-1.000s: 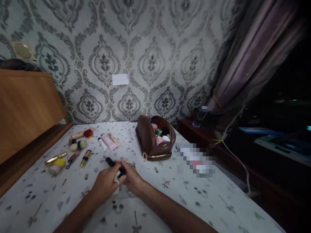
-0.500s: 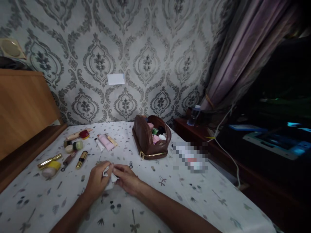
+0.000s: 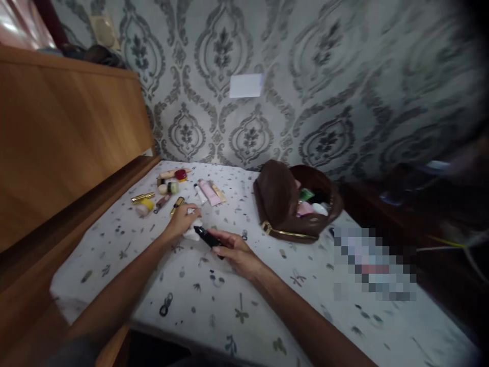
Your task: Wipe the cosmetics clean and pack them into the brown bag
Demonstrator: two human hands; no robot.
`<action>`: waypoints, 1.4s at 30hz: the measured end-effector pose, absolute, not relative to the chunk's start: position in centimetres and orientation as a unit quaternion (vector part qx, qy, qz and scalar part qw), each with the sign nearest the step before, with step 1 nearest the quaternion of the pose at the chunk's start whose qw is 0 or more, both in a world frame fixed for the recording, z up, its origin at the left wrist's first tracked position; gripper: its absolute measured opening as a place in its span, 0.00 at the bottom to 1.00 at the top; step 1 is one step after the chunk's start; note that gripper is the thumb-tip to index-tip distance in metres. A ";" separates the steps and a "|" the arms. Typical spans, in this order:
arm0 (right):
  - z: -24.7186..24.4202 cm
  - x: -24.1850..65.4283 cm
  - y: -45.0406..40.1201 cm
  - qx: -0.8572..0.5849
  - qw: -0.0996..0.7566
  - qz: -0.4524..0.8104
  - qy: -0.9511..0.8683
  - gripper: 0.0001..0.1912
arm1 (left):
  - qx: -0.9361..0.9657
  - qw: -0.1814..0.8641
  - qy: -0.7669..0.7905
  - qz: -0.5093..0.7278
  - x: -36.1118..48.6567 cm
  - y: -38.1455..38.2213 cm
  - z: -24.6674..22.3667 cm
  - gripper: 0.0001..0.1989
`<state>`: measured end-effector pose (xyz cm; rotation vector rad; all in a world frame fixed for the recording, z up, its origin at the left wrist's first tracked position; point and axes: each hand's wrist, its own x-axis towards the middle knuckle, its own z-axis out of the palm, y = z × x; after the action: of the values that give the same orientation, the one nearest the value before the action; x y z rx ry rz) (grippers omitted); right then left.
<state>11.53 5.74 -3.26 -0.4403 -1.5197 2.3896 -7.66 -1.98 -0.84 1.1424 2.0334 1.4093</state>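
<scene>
My right hand (image 3: pixel 239 251) grips a slim black cosmetic tube (image 3: pixel 208 236), which points up and left. A crumpled white tissue (image 3: pixel 191 231) is in my left hand (image 3: pixel 184 220), its fingers curled over it just beyond the tube's tip. Close behind my left hand lies a gold-and-black tube (image 3: pixel 177 205). To the right, a brown zip cosmetic bag (image 3: pixel 277 204) stands unzipped, with pink, green and white items inside.
Left on the patterned cloth (image 3: pixel 214 306) lie a gold tube (image 3: pixel 142 197), a yellow-banded jar (image 3: pixel 144 207), a red-lidded jar (image 3: pixel 181 175) and several squeeze tubes (image 3: pixel 210 192). A wooden panel (image 3: pixel 76 112) borders the left side. A pixelated item (image 3: pixel 374 265) lies at right.
My view has turned left. My hands have moved apart, and the black tube now shows in my right hand, while the tissue stays with my left.
</scene>
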 end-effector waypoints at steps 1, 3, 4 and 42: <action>-3.2 11.6 5.7 -0.150 0.138 0.823 -0.531 0.27 | 0.388 0.235 0.723 0.521 -8.0 -2.0 -1.0 0.13; -3.1 11.6 5.7 -0.155 0.146 0.818 -0.535 0.29 | 0.354 0.295 0.695 0.551 -8.4 -2.1 -1.0 0.13; -3.1 11.6 5.7 -0.161 0.153 0.816 -0.533 0.30 | 0.342 0.324 0.677 0.565 -8.5 -2.2 -0.9 0.14; -4.0 10.6 4.4 -0.187 0.280 0.711 -0.617 0.18 | 0.263 0.399 0.547 0.687 -1.0 -2.0 -1.7 0.24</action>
<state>10.61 4.41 -3.99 -0.5025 -1.6534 1.9074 -1.02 -1.96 -1.69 0.6660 1.3835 1.7388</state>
